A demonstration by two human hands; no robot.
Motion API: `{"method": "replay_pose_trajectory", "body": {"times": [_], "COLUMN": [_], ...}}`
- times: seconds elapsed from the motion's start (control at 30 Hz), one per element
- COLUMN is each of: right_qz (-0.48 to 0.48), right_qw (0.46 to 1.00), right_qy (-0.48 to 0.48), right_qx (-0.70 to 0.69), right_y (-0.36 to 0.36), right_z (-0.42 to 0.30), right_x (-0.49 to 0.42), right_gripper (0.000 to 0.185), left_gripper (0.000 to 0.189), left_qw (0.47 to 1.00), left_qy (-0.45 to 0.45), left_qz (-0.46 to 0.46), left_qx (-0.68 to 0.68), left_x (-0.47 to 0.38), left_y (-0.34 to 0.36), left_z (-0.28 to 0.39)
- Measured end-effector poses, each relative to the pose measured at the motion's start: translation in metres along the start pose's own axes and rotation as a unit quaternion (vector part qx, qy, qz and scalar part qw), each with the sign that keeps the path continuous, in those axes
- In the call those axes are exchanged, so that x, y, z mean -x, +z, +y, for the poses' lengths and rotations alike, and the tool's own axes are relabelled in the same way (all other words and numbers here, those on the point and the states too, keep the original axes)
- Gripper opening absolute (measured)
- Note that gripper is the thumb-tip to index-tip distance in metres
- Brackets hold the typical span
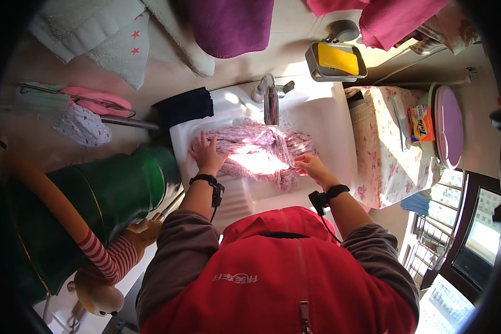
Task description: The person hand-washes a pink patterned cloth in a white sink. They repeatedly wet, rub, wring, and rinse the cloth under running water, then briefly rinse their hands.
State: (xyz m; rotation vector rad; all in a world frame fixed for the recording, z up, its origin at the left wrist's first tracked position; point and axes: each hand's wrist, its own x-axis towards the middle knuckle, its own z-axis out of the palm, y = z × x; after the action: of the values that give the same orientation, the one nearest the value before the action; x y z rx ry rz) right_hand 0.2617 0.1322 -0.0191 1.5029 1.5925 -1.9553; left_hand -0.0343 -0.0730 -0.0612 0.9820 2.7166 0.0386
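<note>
A wet, pink patterned cloth lies bunched across the basin of a white sink, with soap suds around it. My left hand is spread flat on the cloth's left end, fingers apart. At the right, my right hand pinches an edge of the cloth between thumb and fingers. A chrome faucet reaches over the cloth's far side; whether water runs cannot be told. Bright sunlight washes out the middle of the cloth.
A dark cloth drapes over the sink's left corner. Beyond the faucet, a grey soap dish holds yellow soap. A brush and a Tide packet sit at right. A large green object stands left, beside a plush monkey.
</note>
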Motion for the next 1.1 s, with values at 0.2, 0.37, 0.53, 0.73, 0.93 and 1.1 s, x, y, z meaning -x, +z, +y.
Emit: {"method": "replay_pose_trajectory", "body": {"times": [0.2,0.37,0.53,0.73,0.93,1.1], "right_qz": [0.025,0.004,-0.012,0.014,0.005,-0.087], "right_qw": [0.997,0.997,0.999,0.961,0.889,0.892], "right_qy": [0.012,0.024,-0.016,-0.222,-0.275,-0.233], "right_qx": [-0.078,-0.079,-0.047,0.168,0.366,0.377], "right_y": [0.0,0.002,0.007,0.024,0.061,0.083], "right_z": [0.005,0.005,0.003,-0.014,-0.018,-0.007], "right_x": [0.0,-0.004,-0.014,-0.048,-0.097,-0.124], "right_gripper": [0.025,0.023,0.027,0.062,0.112,0.063], "left_gripper": [0.097,0.068,0.037,0.026,0.027,0.031], "left_qw": [0.977,0.975,0.913,0.912,0.861,0.887], "left_qy": [-0.005,0.033,0.086,0.235,0.304,0.256], "left_qz": [-0.209,-0.193,-0.206,-0.062,-0.046,-0.025], "left_qx": [0.031,0.106,0.341,0.33,0.406,0.383], "left_x": [-0.017,-0.029,-0.011,0.021,0.05,0.072], "left_y": [-0.01,0.013,0.015,-0.039,-0.128,-0.153], "left_z": [-0.004,-0.016,-0.008,0.021,0.023,0.007]}}
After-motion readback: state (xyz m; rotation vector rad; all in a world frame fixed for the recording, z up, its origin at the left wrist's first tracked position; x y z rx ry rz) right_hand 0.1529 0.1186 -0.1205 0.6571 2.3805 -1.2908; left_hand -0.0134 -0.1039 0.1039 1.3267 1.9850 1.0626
